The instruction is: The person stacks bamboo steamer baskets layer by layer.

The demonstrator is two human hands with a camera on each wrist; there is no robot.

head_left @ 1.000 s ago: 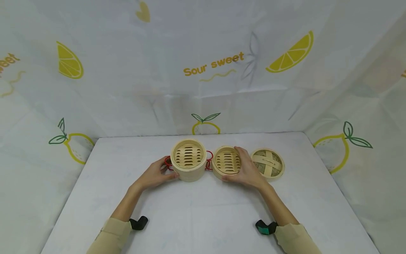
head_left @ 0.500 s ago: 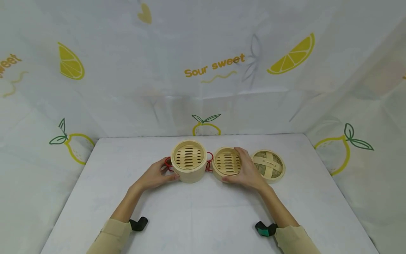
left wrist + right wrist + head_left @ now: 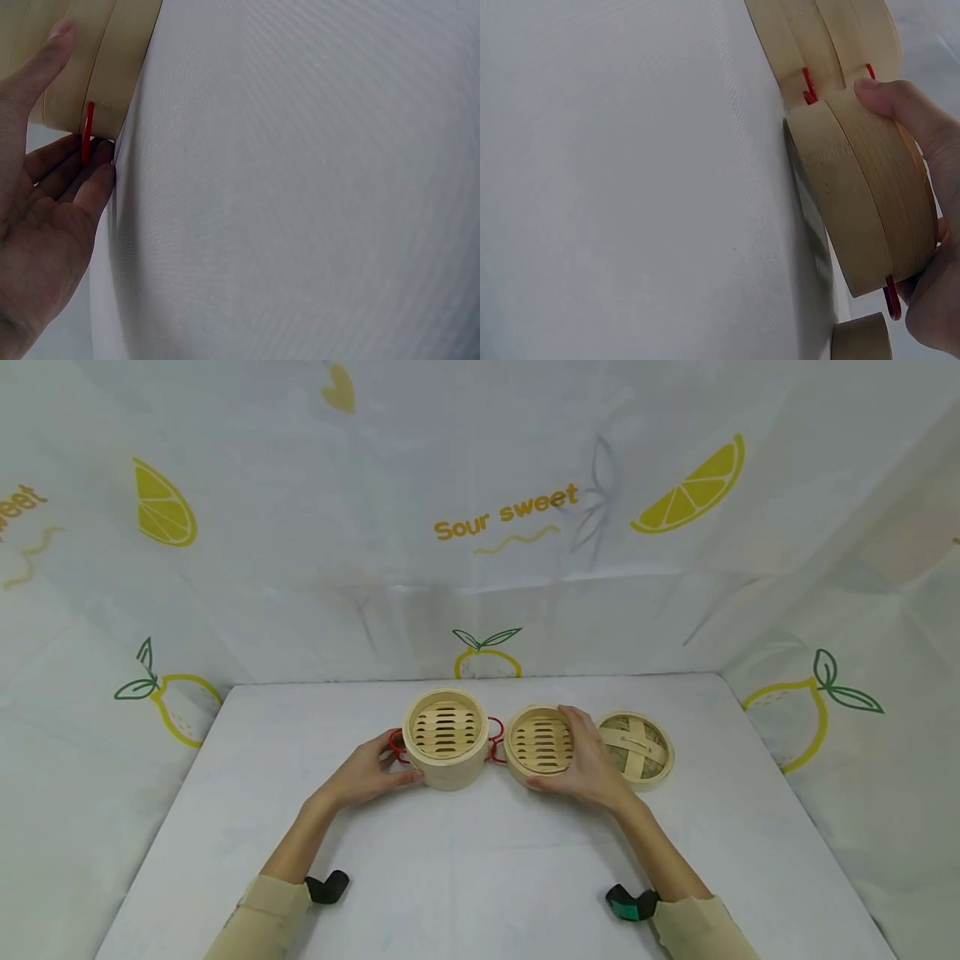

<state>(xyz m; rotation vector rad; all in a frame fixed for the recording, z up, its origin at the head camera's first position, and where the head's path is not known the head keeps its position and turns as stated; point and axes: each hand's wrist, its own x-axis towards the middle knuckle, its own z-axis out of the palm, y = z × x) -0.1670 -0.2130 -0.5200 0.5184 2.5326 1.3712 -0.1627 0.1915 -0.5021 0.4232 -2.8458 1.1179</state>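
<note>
- The white table [image 3: 480, 860] fills the near part of the scene, with a lemon-print cloth [image 3: 480, 510] hanging behind it and at both sides.
- A tall bamboo steamer basket [image 3: 446, 739] stands upright near the middle of the table, a bit to the left. It is open on top, and the slats in its floor show.
- A low bamboo steamer basket [image 3: 538, 745] sits just to the right of the tall one, very close to it. It is open on top too.
- A woven bamboo lid [image 3: 636, 748] lies flat on the table, just right of the low basket.
- The left hand [image 3: 367, 772] rests against the left side of the tall basket. Its fingers are almost straight. The thumb lies on the wall and the fingertips touch a red handle loop [image 3: 88, 133] low on that side.
- The right hand [image 3: 588, 764] grips the low basket. Its fingers curl over the far right rim and its thumb presses the near wall.
- Small red handle loops [image 3: 494, 741] show in the gap between the two baskets.
</note>
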